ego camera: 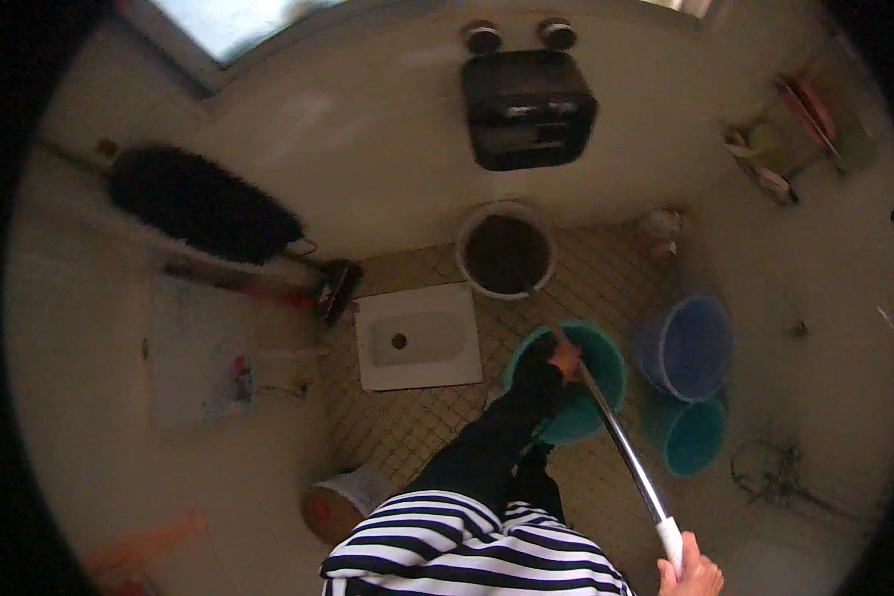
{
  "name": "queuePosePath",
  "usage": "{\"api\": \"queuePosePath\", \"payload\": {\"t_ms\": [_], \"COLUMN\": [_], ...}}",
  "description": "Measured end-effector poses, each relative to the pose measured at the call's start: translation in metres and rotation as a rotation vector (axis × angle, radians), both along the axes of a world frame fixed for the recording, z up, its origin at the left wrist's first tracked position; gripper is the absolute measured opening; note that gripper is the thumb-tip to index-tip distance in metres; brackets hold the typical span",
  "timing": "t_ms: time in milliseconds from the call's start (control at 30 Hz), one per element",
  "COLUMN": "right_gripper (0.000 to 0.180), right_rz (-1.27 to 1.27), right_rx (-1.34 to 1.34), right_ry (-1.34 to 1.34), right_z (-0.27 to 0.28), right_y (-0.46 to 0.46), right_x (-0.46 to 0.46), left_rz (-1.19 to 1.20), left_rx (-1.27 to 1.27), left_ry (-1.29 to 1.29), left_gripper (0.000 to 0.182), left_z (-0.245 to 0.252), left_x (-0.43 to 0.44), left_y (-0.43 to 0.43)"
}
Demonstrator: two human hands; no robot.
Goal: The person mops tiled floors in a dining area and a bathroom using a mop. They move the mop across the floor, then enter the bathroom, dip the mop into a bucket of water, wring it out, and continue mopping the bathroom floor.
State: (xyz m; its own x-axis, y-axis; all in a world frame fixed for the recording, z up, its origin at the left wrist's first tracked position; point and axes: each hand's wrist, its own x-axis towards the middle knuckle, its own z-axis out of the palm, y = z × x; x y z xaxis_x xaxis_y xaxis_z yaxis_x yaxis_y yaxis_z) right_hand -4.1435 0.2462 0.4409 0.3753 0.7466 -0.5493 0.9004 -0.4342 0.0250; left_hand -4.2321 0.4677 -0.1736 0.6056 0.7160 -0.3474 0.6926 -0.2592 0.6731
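At the lower right my right hand [689, 570] grips the white end sleeve of a long metal pole [629, 454]. The pole slants up and left over a green bucket [603, 357] on the floor. Its far end reaches the bucket's far side and is too blurred to make out. A dark trouser leg [469, 447] extends from below my striped shirt [462, 536] to the bucket. What looks like a bare foot [566, 361] is over the bucket, close by the pole. My left hand is out of view.
Right of the green bucket stand a blue bucket [700, 350] and a teal bucket [694, 438]. A white tub [463, 249] with dark contents stands behind, near a white floor pan [421, 302]. A dark fluffy mop head [201, 205] and a brush [337, 290] are at left.
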Motion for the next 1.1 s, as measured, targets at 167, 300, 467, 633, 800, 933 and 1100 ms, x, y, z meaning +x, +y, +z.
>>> {"api": "queuePosePath", "payload": {"t_ms": [167, 300, 467, 633, 800, 933, 1100], "right_gripper": [0.039, 0.036, 0.035, 0.031, 0.033, 0.036, 0.039], "right_rz": [0.067, 0.051, -0.012, -0.065, -0.137, -0.175, -0.14], "right_rx": [0.154, 0.278, 0.38, 0.423, 0.511, 0.589, 0.536], "right_ry": [-0.067, -0.042, -0.085, -0.152, -0.144, -0.203, -0.214], "right_z": [-0.007, -0.023, -0.056, -0.085, -0.119, -0.137, -0.119], "right_y": [-0.032, -0.076, -0.137, -0.214, -0.278, -0.304, -0.282], "right_x": [0.028, 0.055, 0.116, 0.166, 0.19, 0.204, 0.21], "left_rz": [1.206, 1.146, 1.134, 1.086, 1.247, 1.124, 1.111], "left_rx": [-1.397, -1.31, -1.5, -1.607, -1.559, -1.535, -1.544], "left_ry": [-0.81, -0.79, -0.931, -0.938, -0.765, -0.782, -0.848], "left_gripper": [0.025, 0.023, 0.018, 0.017, 0.017, 0.013, 0.011], "left_z": [0.11, 0.146, 0.127, 0.134, 0.179, 0.212, 0.206], "left_x": [0.007, 0.017, 0.044, 0.059, 0.059, 0.054, 0.056], "left_y": [-0.015, -0.035, -0.085, -0.125, -0.138, -0.146, -0.147]}}
